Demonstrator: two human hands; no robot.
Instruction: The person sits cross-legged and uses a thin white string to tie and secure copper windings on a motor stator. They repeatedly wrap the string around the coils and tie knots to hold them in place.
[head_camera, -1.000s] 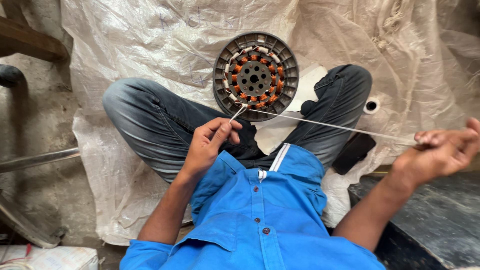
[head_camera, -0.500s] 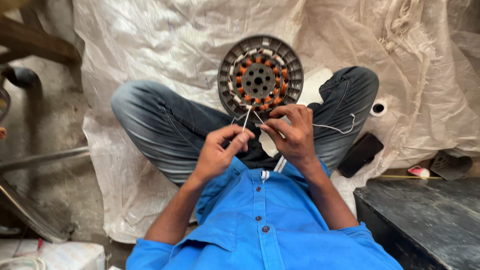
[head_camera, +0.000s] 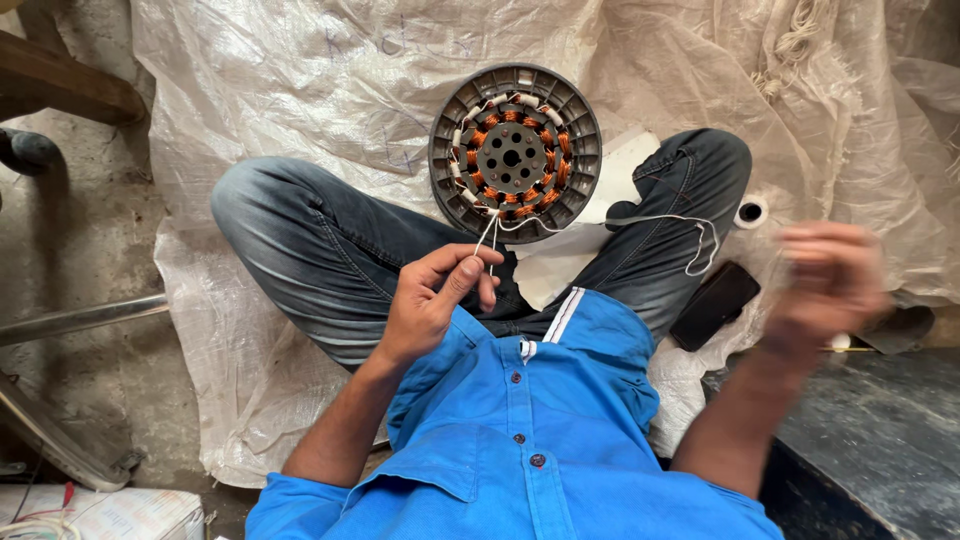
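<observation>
1. Sitting cross-legged on a white woven sheet, we keep a round fan stator propped between our knees, its copper coils ringing a grey hub.
2. Our left hand pinches the white lacing string between thumb and fingertips, just below the stator's lower rim, where the string leaves the windings.
3. Half a second ago both hands were together at that spot; now our right hand has swung out to the right and shows only as a blur, so we cannot tell whether it is clenched on the string or released.
4. A second ago the string ran taut from the stator to the far right hand; now a slack loop of it lies across our right thigh, its curled end near the knee.
5. We judge that another pass through the coils has just been made and the slack is being drawn out, with the left hand anchoring the stitch.
6. Beside the right leg lie a dark phone and a small white spool, both apart from the hands.
</observation>
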